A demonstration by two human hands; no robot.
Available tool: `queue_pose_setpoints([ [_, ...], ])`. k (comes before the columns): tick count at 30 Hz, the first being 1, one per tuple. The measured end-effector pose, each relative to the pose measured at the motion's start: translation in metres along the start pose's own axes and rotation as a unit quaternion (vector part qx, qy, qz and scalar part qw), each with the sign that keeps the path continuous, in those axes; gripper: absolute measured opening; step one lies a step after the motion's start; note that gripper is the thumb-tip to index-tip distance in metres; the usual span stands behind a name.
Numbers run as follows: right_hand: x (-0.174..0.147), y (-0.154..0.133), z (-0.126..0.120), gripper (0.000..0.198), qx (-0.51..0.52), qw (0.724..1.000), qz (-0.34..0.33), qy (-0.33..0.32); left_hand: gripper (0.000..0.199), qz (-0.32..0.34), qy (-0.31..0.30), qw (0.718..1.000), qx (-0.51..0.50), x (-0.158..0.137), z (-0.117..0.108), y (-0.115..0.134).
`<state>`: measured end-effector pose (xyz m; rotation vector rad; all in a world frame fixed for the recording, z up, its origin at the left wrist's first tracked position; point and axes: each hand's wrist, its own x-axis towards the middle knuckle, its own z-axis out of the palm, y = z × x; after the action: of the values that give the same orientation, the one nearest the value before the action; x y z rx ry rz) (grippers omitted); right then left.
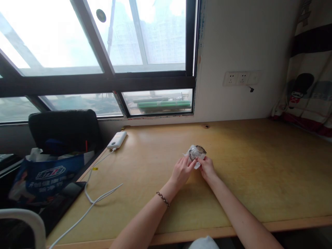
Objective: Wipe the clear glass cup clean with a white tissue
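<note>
Over the middle of the desk, both hands are at a small rounded object (199, 150), brownish and shiny with dark edges, whose kind I cannot make out. Crumpled white wrapping, thin like tissue or plastic (186, 153), sits around its left side and hangs below it. My left hand (183, 168), a braided bracelet on its wrist, has its fingers closed on the near left side of the wrapped object. From the near right, my right hand (206, 167) pinches the wrapping's lower edge. Fingertips partly hide the underside of the object.
A white power bank (117, 140) with a white cable (100, 197) lies at the desk's left edge. Left of the wooden desk (259, 180) stand a black chair (64, 128) and a blue bag (49, 173). Window, wall sockets (241, 78) and curtain (308, 86) border the back.
</note>
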<state>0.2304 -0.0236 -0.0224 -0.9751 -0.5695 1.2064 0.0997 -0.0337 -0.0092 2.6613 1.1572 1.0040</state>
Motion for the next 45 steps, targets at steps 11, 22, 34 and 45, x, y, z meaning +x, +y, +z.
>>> queue_pose_setpoints([
  [11,-0.008,0.005,-0.004,0.022,-0.231,0.972,-0.039,-0.021,0.076,-0.198,0.031,0.781,-0.591,-0.002,0.009,-0.033],
  [22,-0.012,-0.012,0.007,0.043,-0.057,0.996,-0.028,-0.067,0.051,-0.272,0.052,0.677,-0.682,0.002,-0.008,-0.024],
  [34,-0.014,-0.006,0.003,0.019,-0.207,0.973,0.048,-0.095,0.071,-0.241,0.019,0.704,-0.668,0.001,-0.011,-0.014],
  [45,-0.014,-0.006,0.001,0.02,-0.439,0.869,-0.229,0.012,0.06,-0.269,0.019,0.706,-0.654,0.001,-0.006,-0.019],
])
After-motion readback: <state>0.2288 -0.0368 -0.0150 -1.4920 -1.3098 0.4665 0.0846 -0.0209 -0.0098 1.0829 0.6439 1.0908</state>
